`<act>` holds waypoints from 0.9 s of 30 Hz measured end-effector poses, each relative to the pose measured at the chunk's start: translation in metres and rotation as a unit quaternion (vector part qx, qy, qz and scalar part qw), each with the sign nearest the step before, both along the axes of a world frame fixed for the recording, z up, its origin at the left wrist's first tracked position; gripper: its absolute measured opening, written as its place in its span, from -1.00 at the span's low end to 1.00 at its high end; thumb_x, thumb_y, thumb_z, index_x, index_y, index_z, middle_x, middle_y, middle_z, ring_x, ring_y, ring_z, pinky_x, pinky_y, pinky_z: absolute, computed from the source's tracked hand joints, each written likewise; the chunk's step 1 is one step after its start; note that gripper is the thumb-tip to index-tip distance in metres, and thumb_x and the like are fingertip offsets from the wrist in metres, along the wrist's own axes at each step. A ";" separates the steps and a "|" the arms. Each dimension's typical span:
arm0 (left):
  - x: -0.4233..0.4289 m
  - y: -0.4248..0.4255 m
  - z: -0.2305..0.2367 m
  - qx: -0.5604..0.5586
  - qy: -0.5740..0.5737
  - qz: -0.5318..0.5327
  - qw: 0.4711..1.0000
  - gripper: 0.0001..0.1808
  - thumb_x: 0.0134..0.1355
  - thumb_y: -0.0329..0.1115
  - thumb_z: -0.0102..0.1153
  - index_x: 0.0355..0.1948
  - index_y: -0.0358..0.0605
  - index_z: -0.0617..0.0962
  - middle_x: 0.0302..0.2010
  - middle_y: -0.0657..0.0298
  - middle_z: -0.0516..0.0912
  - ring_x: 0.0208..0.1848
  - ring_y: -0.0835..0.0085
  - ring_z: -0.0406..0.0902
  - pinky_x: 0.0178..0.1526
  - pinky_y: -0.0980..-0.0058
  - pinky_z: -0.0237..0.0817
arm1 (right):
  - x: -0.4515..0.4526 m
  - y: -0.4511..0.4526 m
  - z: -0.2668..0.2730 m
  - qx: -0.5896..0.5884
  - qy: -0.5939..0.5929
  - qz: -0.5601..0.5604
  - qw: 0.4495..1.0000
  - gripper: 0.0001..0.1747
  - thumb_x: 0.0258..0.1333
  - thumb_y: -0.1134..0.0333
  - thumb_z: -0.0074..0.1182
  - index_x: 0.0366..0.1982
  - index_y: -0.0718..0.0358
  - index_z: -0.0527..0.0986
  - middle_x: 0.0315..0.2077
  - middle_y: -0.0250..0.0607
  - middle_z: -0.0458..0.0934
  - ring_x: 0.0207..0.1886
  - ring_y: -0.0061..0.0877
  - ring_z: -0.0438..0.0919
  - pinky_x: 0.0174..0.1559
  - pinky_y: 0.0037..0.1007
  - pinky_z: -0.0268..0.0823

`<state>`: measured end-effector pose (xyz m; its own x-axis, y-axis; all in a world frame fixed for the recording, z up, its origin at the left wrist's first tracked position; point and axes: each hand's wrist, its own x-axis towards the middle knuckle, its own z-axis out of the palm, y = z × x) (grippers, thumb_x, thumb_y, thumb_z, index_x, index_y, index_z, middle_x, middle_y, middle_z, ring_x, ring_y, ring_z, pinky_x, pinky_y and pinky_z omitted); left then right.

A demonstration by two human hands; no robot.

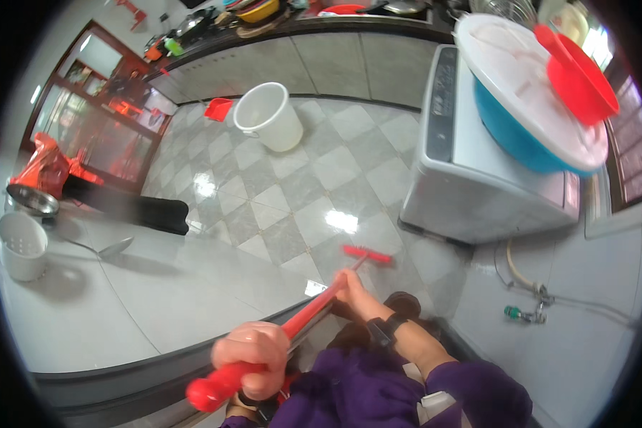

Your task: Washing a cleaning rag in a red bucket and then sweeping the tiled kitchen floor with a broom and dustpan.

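A floor brush with a long red handle (315, 306) slants down and away from me. Its slightly blurred red head (367, 253) is at the tiled floor (278, 198), near the washing machine (500, 198). My left hand (252, 356) is wrapped around the handle close to its rounded top end. Further down the shaft, my right hand (350, 291) grips it too, wrist above my shoes. Whether the bristles press on the tiles cannot be made out.
A white bucket (278, 120) and a red dustpan (219, 109) stand on the floor near the cabinets (331, 61). The white counter (192, 283) at left carries a ladle (115, 247) and a utensil holder (22, 249). A wall tap (535, 315) juts out at right. A lidded blue tub (513, 128) tops the washing machine.
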<state>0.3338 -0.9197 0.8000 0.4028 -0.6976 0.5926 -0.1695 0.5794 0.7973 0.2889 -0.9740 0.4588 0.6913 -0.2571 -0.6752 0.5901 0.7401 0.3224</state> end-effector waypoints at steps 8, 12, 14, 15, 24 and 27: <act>0.063 -0.086 -0.043 0.062 -0.073 -0.011 0.995 -0.75 0.11 -0.32 0.13 -0.59 -0.24 0.42 -0.67 0.25 0.46 -0.59 0.37 0.43 -0.45 0.41 0.33 | 0.094 -0.185 -0.017 -0.189 0.058 0.149 0.969 -0.72 -0.12 0.40 -0.05 -0.78 0.06 0.18 -0.81 -0.49 0.21 -0.75 -0.65 0.20 -0.67 -0.54 0.10; 0.098 -0.150 -0.098 0.148 -0.048 0.020 0.988 -0.85 0.06 -0.43 0.11 -0.57 -0.22 0.43 -0.60 0.22 0.51 -0.48 0.36 0.48 -0.21 0.31 0.34 | 0.128 -0.295 -0.039 -0.222 0.164 0.047 0.960 -0.68 -0.01 0.29 -0.10 -0.77 -0.02 0.16 -0.84 -0.52 0.15 -0.82 -0.63 0.12 -0.74 -0.53 0.00; 0.110 -0.188 -0.140 0.179 -0.115 0.047 0.976 -0.90 -0.06 -0.53 0.16 -0.51 -0.22 0.47 -0.50 0.19 0.58 -0.35 0.28 0.53 -0.05 0.30 0.27 | 0.134 -0.355 -0.080 -0.277 0.154 0.027 0.948 -0.69 0.00 0.27 -0.04 -0.73 0.01 0.18 -0.82 -0.50 0.18 -0.80 -0.63 0.15 -0.74 -0.56 0.01; 0.117 -0.202 -0.156 0.217 -0.097 0.037 0.971 -0.90 -0.07 -0.57 0.15 -0.49 -0.21 0.49 -0.43 0.17 0.59 -0.28 0.26 0.54 0.03 0.24 0.20 | 0.146 -0.375 -0.088 -0.252 0.173 0.034 0.952 -0.71 -0.01 0.29 -0.02 -0.71 0.03 0.20 -0.81 -0.47 0.20 -0.78 -0.63 0.17 -0.73 -0.55 0.03; 0.081 -0.376 -0.328 0.256 0.024 -0.019 0.966 -0.95 0.05 -0.61 0.08 -0.45 -0.27 0.50 -0.39 0.16 0.54 -0.24 0.30 0.50 0.15 0.21 0.15 | 0.074 -0.560 -0.252 -0.276 0.493 0.133 0.814 -0.82 -0.09 0.32 0.05 -0.57 0.28 0.38 -0.73 -0.29 0.38 -0.73 -0.54 0.37 -0.70 -0.46 0.22; 0.066 -0.362 -0.295 0.277 0.046 -0.006 0.960 -0.96 0.07 -0.61 0.07 -0.43 -0.28 0.50 -0.39 0.16 0.54 -0.24 0.32 0.50 0.13 0.23 0.17 | 0.049 -0.557 -0.288 -0.279 0.529 0.188 0.779 -0.83 -0.11 0.33 0.02 -0.55 0.31 0.40 -0.72 -0.25 0.38 -0.72 -0.49 0.39 -0.70 -0.38 0.23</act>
